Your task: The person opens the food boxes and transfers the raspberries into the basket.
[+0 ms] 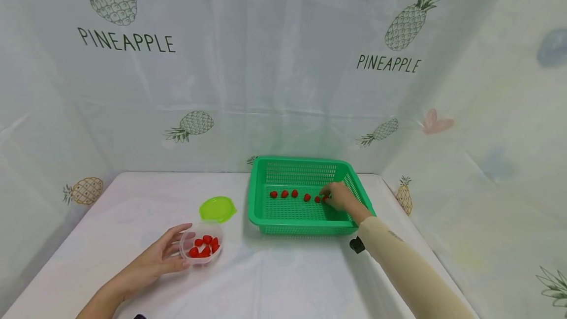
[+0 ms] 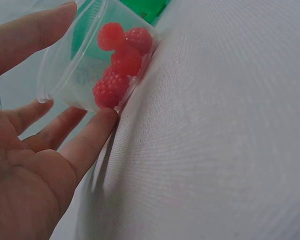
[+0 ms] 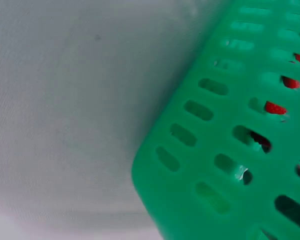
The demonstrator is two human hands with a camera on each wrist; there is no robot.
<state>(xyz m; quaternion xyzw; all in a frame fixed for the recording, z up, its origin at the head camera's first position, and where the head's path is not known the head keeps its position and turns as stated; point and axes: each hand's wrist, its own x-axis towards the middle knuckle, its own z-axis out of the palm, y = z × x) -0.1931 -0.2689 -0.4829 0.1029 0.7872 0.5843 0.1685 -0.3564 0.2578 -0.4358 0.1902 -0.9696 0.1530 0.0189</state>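
My left hand (image 1: 166, 255) holds a clear plastic tub (image 2: 65, 75) from its left side, thumb and fingers around the wall. Several red raspberries (image 1: 205, 246) lie at its bottom, their bumpy surface plain in the left wrist view. Inside a green plastic basket (image 1: 305, 229), my right hand (image 1: 338, 196) reaches down at the right end, its fingertips pinching a raspberry (image 1: 326, 199). Left of the fingers, more raspberries (image 1: 285, 194) sit in a rough row on the basket floor. The right wrist view shows only the slotted basket wall (image 3: 200, 155), with red behind some holes; the hand is hidden there.
A lime-green lid (image 1: 218, 209) lies behind the tub, left of the basket. A small black object (image 1: 357, 245) sits under the right forearm, by the basket's front right corner. The white cloth-covered table (image 1: 283, 279) ends at a pineapple-printed curtain (image 1: 283, 87).
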